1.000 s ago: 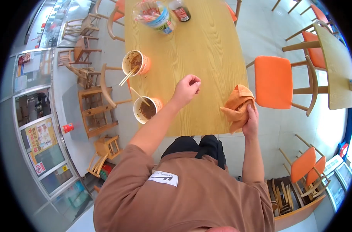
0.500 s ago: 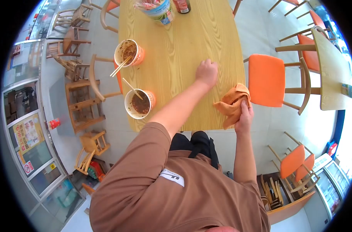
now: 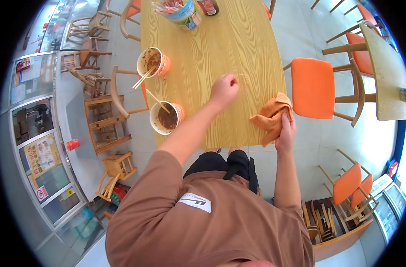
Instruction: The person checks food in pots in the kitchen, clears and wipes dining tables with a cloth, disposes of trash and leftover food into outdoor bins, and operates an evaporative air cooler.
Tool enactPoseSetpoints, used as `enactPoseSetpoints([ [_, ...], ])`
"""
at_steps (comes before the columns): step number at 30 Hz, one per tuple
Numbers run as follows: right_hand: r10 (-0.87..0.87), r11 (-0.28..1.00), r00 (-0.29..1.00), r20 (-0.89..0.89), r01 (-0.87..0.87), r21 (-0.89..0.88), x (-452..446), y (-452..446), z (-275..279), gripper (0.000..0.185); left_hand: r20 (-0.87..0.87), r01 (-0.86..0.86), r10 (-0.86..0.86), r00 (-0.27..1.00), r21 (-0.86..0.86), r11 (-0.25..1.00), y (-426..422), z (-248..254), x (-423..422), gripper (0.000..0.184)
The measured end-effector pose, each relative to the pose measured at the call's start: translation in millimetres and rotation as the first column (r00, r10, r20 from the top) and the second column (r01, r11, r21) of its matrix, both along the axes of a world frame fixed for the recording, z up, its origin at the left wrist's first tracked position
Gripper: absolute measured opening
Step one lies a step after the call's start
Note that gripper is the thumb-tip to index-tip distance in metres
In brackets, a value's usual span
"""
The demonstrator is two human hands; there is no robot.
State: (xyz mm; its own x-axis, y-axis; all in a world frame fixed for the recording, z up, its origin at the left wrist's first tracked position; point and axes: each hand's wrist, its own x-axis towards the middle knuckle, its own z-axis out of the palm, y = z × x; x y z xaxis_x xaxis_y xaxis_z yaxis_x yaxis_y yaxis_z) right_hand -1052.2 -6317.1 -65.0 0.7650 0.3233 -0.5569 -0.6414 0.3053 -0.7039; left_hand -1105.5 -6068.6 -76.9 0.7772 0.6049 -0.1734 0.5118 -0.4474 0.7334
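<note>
My left hand (image 3: 225,90) is closed over the middle of the wooden table (image 3: 203,58); what its curled fingers hold, if anything, is hidden. At the near right corner of the table, my right hand (image 3: 286,133) grips a crumpled orange cloth (image 3: 271,116). Two paper bowls with brown food remains stand along the left edge: the nearer bowl (image 3: 179,114) has a chopstick in it and sits beside my left forearm, and the farther bowl (image 3: 164,65) has a pair of chopsticks leaning over its rim.
At the table's far end are a tub of wrapped items (image 3: 185,18) and a dark bottle (image 3: 208,6). An orange chair (image 3: 313,88) stands close to the right edge. Wooden chairs (image 3: 106,123) line the left side, and another table (image 3: 383,71) is at the far right.
Over the last second my left hand has swept right across the table and come partway back, still closed. My right hand keeps hold of the cloth. The view has shifted slightly.
</note>
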Motion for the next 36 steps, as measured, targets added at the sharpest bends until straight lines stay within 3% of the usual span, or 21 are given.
enactPoseSetpoints([
  [4, 0.047, 0.999, 0.998, 0.029, -0.047, 0.009, 2.4, 2.3, -1.4, 0.033, 0.003, 0.006, -0.006, 1.000, -0.015, 1.000, 0.9, -2.9, -10.1, 0.016],
  [6, 0.049, 0.999, 0.998, 0.042, -0.049, 0.004, 3.0, 4.8, 0.6, 0.033, 0.062, 0.037, -0.053, 0.997, 0.232, 0.972, -9.0, -5.0, 4.4, 0.025],
  [7, 0.050, 0.999, 0.998, 0.047, -0.050, -0.001, 2.4, 3.9, 1.5, 0.033, 0.064, 0.031, -0.046, 0.997, 0.224, 0.974, -15.4, -4.8, 12.2, 0.025],
  [9, 0.044, 0.999, 0.998, 0.037, -0.044, -0.011, 2.4, 3.2, 1.1, 0.031, -0.142, 0.097, -0.045, 0.989, 0.381, 0.920, -23.6, -5.8, 30.3, 0.033],
  [10, 0.033, 0.999, 0.999, 0.023, -0.033, -0.013, 1.4, 4.8, 1.2, 0.030, -0.147, 0.083, -0.028, 0.989, 0.383, 0.920, -26.0, -17.1, 35.4, 0.033],
  [13, 0.017, 1.000, 0.999, 0.039, -0.017, 0.009, -0.7, 6.9, 7.1, 0.030, -0.227, 0.137, -0.052, 0.972, 0.375, 0.917, -25.2, -27.9, 40.7, 0.020],
  [15, 0.016, 1.000, 0.999, 0.035, -0.016, -0.006, -1.3, 4.8, 2.9, 0.030, -0.283, 0.198, -0.129, 0.950, 0.230, 0.953, -25.0, -26.4, 41.6, 0.012],
  [19, 0.034, 0.999, 0.998, 0.044, -0.034, -0.008, -1.1, 7.8, 5.0, 0.031, -0.292, 0.315, -0.212, 0.933, 0.375, 0.872, -24.3, -40.9, 40.6, 0.012],
  [21, 0.046, 0.999, 0.997, 0.062, -0.046, 0.002, 0.6, 6.2, 2.3, 0.032, -0.100, 0.231, -0.208, 0.973, 0.451, 0.862, -30.7, -39.0, 35.1, 0.009],
  [22, 0.049, 0.999, 0.997, 0.060, -0.049, 0.007, 1.0, 5.3, 0.1, 0.032, -0.103, 0.229, -0.205, 0.973, 0.454, 0.861, -31.4, -36.1, 30.9, 0.009],
  [24, 0.055, 0.998, 0.998, 0.044, -0.055, -0.001, 1.4, 2.7, -1.9, 0.036, -0.052, 0.288, -0.295, 0.954, 0.425, 0.858, -33.8, -31.2, 24.5, 0.006],
  [28, 0.072, 0.997, 0.996, 0.058, -0.073, 0.013, 1.7, 4.3, -0.3, 0.035, 0.005, 0.221, -0.230, 0.973, 0.257, 0.941, -31.1, -9.3, 6.7, 0.004],
  [32, 0.075, 0.997, 0.996, 0.046, -0.075, -0.004, 1.0, 13.6, 9.3, 0.032, 0.178, 0.006, 0.012, 0.984, -0.099, 0.995, -13.9, 67.1, -59.6, 0.004],
  [34, 0.085, 0.996, 0.996, 0.039, -0.086, 0.008, 1.8, 19.1, 16.4, 0.031, 0.182, -0.146, 0.167, 0.969, -0.121, 0.982, 1.4, 101.6, -109.2, 0.005],
  [36, 0.129, 0.990, 0.988, 0.083, -0.133, 0.042, 4.4, 26.8, 24.7, 0.033, 0.333, -0.272, 0.311, 0.890, -0.160, 0.949, 25.6, 96.2, -163.7, 0.005],
])
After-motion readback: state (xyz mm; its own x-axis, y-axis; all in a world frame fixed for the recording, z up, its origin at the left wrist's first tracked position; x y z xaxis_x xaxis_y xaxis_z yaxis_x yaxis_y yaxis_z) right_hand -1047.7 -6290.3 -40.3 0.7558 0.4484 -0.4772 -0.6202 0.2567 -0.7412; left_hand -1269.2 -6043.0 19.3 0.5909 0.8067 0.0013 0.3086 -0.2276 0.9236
